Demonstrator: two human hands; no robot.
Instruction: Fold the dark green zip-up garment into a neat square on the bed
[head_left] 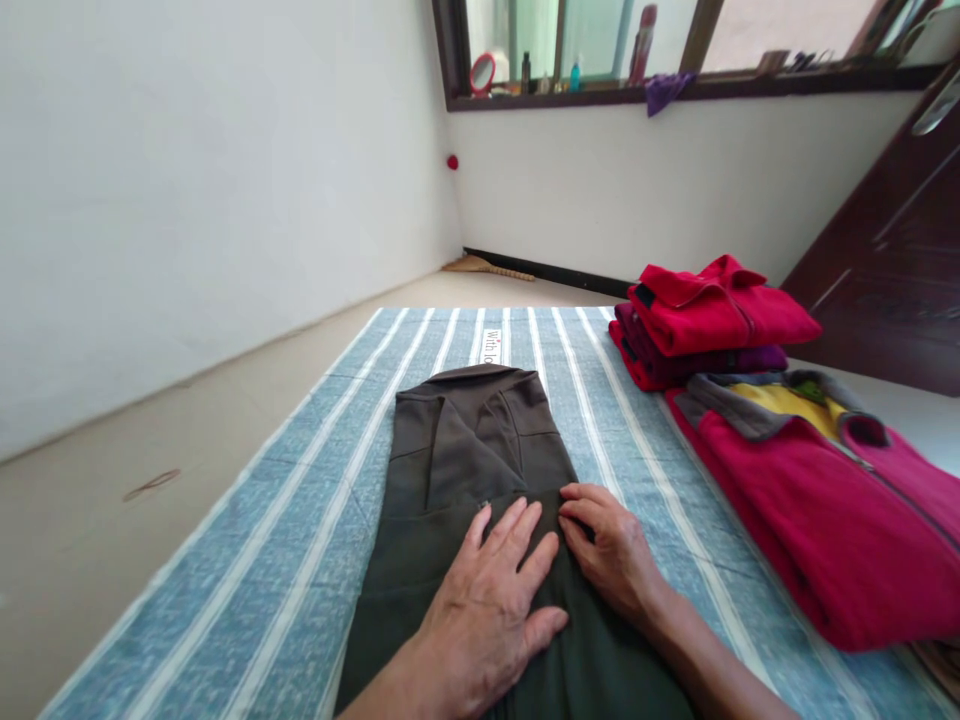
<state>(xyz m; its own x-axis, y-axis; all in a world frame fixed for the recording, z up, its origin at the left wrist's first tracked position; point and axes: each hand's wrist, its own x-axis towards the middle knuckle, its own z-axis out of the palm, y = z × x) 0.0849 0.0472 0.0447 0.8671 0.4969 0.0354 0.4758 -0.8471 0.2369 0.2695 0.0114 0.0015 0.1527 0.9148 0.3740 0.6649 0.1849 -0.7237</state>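
A dark grey-green jacket (465, 450) lies folded lengthwise on the striped cloth, its collar-like edge at the far end. Flat on its middle rests my left hand (495, 600), fingers stretched and apart, holding nothing. At the garment's right edge, my right hand (619, 550) has its fingers bent and pinched together on the dark fabric. The near end of the jacket runs out of view beneath my forearms.
The blue and white striped cloth (300, 520) covers the surface. On the right lie a red jacket with grey collar (810, 530) and a stack of folded red and purple clothes (727, 320). A wall (225, 150) stands left, a dark door (892, 250) right.
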